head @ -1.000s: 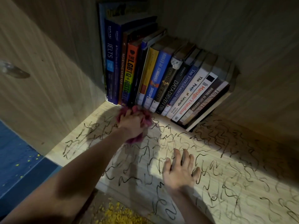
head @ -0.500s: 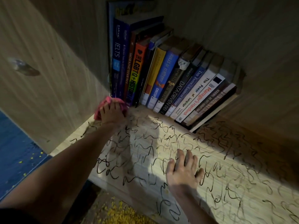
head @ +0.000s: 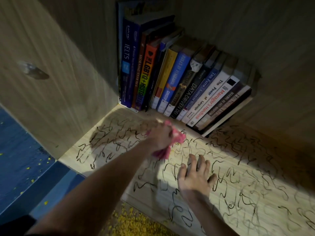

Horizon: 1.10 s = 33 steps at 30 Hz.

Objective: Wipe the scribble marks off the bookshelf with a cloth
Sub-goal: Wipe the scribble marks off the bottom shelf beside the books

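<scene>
I'm seeing the left hand (head: pixel 160 137) clamping a pink cloth (head: pixel 178 139), scrubbing scribble marks (head: pixel 109 138); at its five o'clock the right hand (head: pixel 194 178), fingers apart, is pressing flat on the bookshelf (head: pixel 201 149), probably bracing.

The head camera is looking forward and steeply down into the bookshelf (head: pixel 68 99) from close, books (head: pixel 172 77) filling the upper centre.

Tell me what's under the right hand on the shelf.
The right hand lies flat, fingers spread, on the shelf board, among black scribble marks. Whether marks run beneath the palm cannot be seen; the hand covers that patch.
</scene>
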Motion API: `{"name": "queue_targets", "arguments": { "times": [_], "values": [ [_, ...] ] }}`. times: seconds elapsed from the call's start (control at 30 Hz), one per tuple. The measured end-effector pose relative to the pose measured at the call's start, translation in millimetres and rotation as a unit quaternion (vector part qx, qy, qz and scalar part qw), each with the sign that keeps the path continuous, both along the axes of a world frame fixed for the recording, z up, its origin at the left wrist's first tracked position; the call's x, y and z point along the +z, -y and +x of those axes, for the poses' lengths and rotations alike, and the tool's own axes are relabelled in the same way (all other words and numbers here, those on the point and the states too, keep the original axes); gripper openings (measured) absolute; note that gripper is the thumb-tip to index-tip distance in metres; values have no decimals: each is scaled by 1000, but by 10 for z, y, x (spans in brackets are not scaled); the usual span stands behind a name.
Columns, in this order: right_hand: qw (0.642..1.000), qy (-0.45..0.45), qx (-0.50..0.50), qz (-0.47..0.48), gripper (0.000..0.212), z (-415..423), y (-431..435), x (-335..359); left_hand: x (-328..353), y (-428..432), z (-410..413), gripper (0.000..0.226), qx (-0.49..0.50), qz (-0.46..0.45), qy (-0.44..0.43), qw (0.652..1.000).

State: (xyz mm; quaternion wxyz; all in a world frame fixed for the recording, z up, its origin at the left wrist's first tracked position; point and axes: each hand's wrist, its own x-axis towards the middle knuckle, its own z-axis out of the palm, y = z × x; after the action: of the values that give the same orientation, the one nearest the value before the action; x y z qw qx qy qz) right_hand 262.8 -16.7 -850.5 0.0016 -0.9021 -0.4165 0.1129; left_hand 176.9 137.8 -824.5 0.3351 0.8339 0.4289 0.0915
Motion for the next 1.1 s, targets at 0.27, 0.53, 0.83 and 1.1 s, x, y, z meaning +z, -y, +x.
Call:
{"name": "queue_targets", "arguments": {
  "times": [0.27, 0.53, 0.83, 1.1],
  "values": [
    [1000, 14, -2, 8, 94, 15, -3, -70, -171, -498, -281, 44, 72, 146, -136, 977],
    [998, -5, 18, 55, 78, 24, 28, -55, -68, -95, -33, 41, -64, 85, -111, 988],
    [985, -72, 136, 73, 64, 441, 355, 70, -27, 524, -183, 25, -119, -112, 55, 985],
    [983, -21, 178, 39, 81, 590, 562, -19, -243, 5, 13, 46, 51, 114, -128, 984]
  ]
}}
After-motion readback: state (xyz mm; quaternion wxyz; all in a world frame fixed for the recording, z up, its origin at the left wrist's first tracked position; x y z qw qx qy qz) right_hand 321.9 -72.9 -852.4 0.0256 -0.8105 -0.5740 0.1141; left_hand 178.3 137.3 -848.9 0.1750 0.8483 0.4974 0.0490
